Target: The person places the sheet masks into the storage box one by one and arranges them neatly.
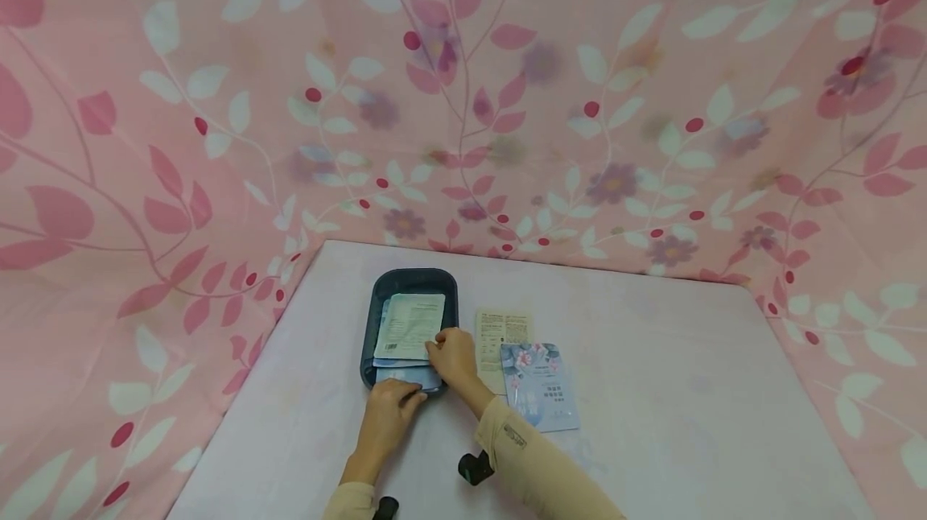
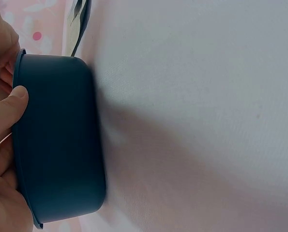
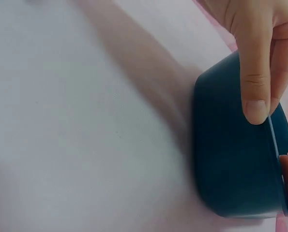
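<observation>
A dark teal plastic basin (image 1: 368, 335) stands at the left of the table. Several flat sachets lie in it, a pale green printed one (image 1: 411, 323) on top and a light blue one (image 1: 416, 377) lower, towards the near end. My right hand (image 1: 456, 355) pinches the near right corner of the top sachet between thumb and forefinger. At the near end, my left hand (image 1: 387, 415) holds the basin's rim, thumb (image 2: 18, 96) outside and fingers inside. The left fingers partly cover the blue sachet. The basin's wall (image 3: 231, 145) hides its contents in the right wrist view.
Right of the basin, a blue floral sachet (image 1: 539, 387) overlaps a cream printed one (image 1: 503, 327) on the white table (image 1: 652, 391). Pink floral cloth (image 1: 463, 101) hangs behind the table and at both sides.
</observation>
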The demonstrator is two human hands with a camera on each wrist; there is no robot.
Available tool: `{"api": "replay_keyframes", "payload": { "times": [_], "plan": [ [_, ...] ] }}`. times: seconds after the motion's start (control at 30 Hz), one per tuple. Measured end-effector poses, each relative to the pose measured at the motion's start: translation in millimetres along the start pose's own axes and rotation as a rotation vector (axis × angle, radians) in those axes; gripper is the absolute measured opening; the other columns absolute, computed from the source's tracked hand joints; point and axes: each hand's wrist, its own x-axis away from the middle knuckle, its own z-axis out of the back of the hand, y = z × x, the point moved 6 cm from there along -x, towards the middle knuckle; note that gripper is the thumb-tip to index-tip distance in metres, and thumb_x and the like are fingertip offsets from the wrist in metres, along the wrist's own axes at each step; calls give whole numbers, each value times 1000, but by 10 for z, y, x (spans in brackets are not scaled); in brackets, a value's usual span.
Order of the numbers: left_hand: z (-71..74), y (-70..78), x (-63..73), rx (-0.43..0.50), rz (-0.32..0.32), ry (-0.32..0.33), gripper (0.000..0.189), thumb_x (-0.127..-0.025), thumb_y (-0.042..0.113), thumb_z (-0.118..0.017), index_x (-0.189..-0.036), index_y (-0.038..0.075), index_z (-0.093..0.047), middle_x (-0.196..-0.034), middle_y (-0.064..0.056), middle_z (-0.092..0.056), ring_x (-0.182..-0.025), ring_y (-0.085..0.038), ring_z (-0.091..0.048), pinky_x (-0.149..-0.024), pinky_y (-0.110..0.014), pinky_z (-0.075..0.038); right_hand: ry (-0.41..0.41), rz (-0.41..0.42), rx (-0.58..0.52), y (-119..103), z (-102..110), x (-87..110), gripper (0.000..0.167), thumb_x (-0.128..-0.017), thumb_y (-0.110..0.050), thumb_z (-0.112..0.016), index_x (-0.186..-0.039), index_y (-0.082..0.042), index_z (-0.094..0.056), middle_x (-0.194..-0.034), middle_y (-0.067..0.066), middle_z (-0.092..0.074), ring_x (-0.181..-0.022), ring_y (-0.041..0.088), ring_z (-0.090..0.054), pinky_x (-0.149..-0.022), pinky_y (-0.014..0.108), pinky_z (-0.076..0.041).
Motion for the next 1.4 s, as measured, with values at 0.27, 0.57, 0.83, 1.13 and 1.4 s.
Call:
{"api": "replay_keyframes", "payload": {
  "times": [0.27, 0.57, 0.83, 1.13, 1.4],
  "plan": [
    [-8, -21, -2, -9, 41, -15, 15, -68, 8, -82, -80, 5, -74, -74, 0, -70, -72, -15, -62, -74, -38, -49, -9, -1, -259, 106, 268, 126, 16, -81, -3, -70, -89, 11, -66, -71, 15, -67, -50, 16, -63, -42, 18, -48],
    [-1, -20, 1, 7, 78, -44, 15, -70, 9, -81, -82, 4, -74, -76, -1, -70, -75, -17, -63, -76, -39, -49, 77, -22, -302, 509, 810, 265, 21, -83, -7, -70, -93, 12, -66, -77, 18, -68, -59, 27, -67, -49, 20, -52],
    [-11, -19, -1, 9, 84, -56, 14, -71, 8, -81, -83, 4, -74, -77, -2, -71, -77, -17, -63, -76, -40, -49, 120, -16, -202, 814, 1187, 389, 20, -83, -8, -71, -94, 8, -68, -86, 17, -71, -76, 29, -69, -67, 29, -56],
    [-6, 0, 6, 7, 61, -31, 14, -70, 8, -81, -82, 3, -74, -75, -2, -70, -75, -17, -62, -75, -39, -49, 187, -95, -132, 1208, 1395, 646, 24, -83, -13, -71, -95, 8, -69, -85, 17, -71, -76, 28, -69, -66, 27, -56],
    [-1, 6, -4, 11, 67, -47, 14, -71, 8, -80, -83, 3, -74, -77, -2, -71, -76, -17, -62, -76, -40, -49, 213, -247, 7, 1557, 1602, 932, 31, -82, -15, -72, -98, 11, -66, -83, 16, -69, -74, 25, -66, -65, 27, -53]
  ]
}}
